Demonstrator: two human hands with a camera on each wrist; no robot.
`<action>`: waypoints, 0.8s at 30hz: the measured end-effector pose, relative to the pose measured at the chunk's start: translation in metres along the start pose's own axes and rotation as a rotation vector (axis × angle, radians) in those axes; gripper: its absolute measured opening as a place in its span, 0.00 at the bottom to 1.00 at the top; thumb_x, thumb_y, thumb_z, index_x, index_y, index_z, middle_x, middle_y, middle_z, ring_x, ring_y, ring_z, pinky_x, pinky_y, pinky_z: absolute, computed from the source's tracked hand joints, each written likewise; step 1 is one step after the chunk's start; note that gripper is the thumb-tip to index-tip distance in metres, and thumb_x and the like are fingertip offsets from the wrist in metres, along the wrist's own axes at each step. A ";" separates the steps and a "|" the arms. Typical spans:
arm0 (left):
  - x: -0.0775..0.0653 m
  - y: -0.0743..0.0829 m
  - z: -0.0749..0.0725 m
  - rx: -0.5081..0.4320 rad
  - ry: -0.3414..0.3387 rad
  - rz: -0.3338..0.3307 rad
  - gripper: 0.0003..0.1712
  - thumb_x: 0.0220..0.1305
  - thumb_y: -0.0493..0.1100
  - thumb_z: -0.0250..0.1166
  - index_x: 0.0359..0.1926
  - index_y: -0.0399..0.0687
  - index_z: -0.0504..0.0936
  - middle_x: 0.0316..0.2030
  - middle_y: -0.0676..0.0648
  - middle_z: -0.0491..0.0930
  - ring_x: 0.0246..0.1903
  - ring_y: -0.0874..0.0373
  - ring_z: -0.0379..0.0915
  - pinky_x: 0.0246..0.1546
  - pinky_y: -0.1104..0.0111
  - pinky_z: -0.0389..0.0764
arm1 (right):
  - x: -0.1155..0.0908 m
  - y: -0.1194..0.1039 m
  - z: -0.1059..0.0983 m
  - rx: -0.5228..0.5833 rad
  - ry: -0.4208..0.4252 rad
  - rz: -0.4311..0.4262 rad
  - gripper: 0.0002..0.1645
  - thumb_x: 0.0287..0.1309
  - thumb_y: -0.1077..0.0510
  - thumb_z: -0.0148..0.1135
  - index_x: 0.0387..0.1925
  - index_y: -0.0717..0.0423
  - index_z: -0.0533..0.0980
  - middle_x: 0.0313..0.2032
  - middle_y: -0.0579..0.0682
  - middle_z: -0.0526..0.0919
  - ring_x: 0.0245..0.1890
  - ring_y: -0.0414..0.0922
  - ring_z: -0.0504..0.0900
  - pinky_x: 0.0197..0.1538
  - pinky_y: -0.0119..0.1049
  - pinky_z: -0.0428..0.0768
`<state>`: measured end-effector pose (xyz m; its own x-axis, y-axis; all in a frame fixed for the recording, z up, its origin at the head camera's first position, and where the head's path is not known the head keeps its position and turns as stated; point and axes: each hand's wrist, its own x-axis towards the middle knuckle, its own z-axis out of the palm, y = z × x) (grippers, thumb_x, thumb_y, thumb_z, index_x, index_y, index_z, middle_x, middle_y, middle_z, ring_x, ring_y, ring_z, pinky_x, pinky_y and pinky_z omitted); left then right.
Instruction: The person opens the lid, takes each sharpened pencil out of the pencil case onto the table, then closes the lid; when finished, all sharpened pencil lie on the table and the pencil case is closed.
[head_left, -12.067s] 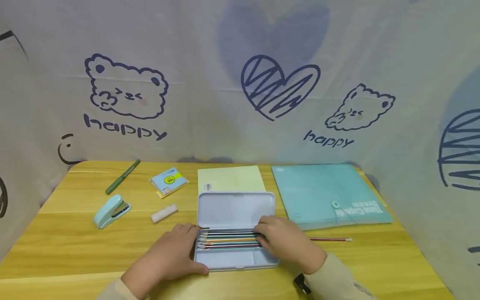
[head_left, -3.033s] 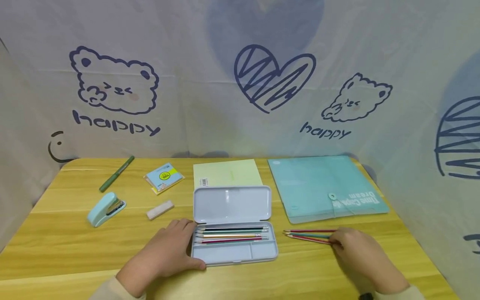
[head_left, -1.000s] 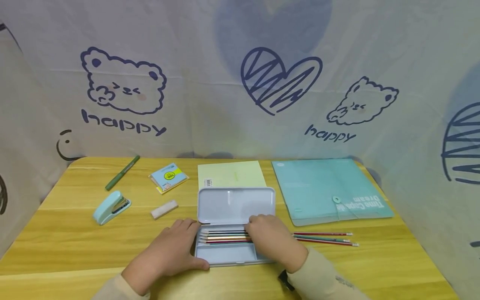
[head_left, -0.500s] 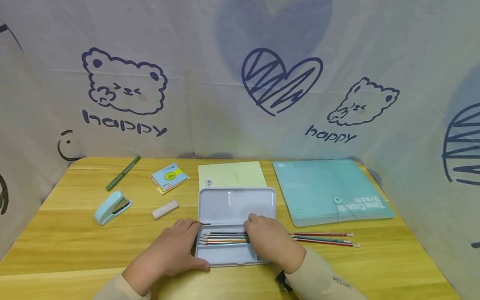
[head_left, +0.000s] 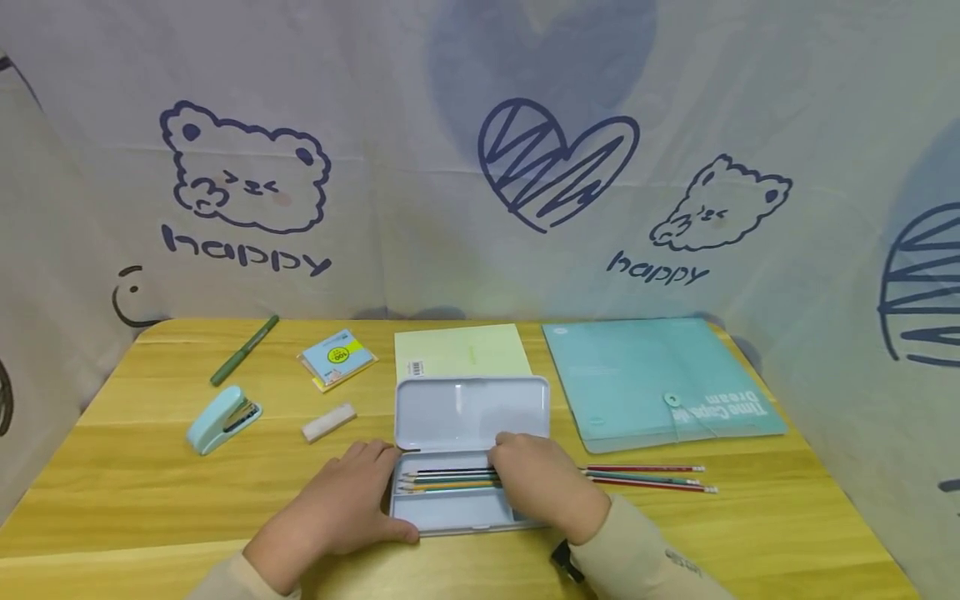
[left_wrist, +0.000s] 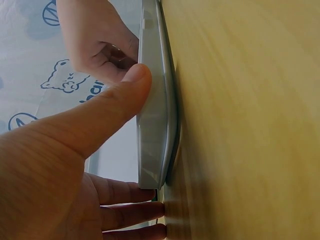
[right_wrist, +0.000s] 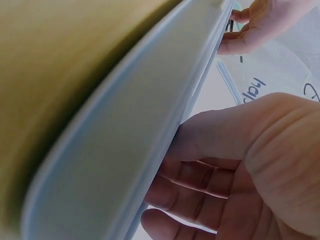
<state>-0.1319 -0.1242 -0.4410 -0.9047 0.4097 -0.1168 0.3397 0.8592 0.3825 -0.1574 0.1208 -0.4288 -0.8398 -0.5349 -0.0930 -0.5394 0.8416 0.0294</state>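
The pale blue metal pencil case (head_left: 450,511) stands open on the table with its lid raised. Several pencils (head_left: 442,481) lie in its long back compartment, their points to the left. My left hand (head_left: 333,504) holds the case's left end, thumb at the front wall and fingers around the far side. My right hand (head_left: 546,482) reaches into the right part of the case, its curled fingers on the pencils and hiding their far ends. In the right wrist view, the fingertips (right_wrist: 160,225) dip behind the case wall. Three more pencils (head_left: 645,477) lie on the table right of the case.
Behind the case lie a pale green notebook (head_left: 465,350) and a teal document folder (head_left: 645,383). To the left are a white eraser (head_left: 328,422), a sticky-note pack (head_left: 337,358), a mint stapler (head_left: 223,421) and a green pen (head_left: 245,350). A printed cloth (head_left: 405,208) hangs behind the table.
Earlier one pencil showed right of the case; now three lie there. My right hand has moved from those back into the case, and the pencils inside have shifted. My left hand keeps its hold.
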 end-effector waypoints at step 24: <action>-0.001 0.000 0.000 -0.007 -0.005 -0.007 0.60 0.41 0.74 0.76 0.65 0.36 0.72 0.60 0.40 0.74 0.61 0.43 0.68 0.57 0.44 0.74 | -0.027 0.021 -0.008 0.054 0.259 -0.122 0.03 0.58 0.65 0.67 0.33 0.54 0.82 0.28 0.43 0.79 0.29 0.39 0.78 0.36 0.36 0.81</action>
<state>-0.1314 -0.1245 -0.4409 -0.9057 0.4053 -0.1244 0.3315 0.8599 0.3882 -0.1466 0.1523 -0.4179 -0.7607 -0.6279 0.1644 -0.6390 0.7690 -0.0198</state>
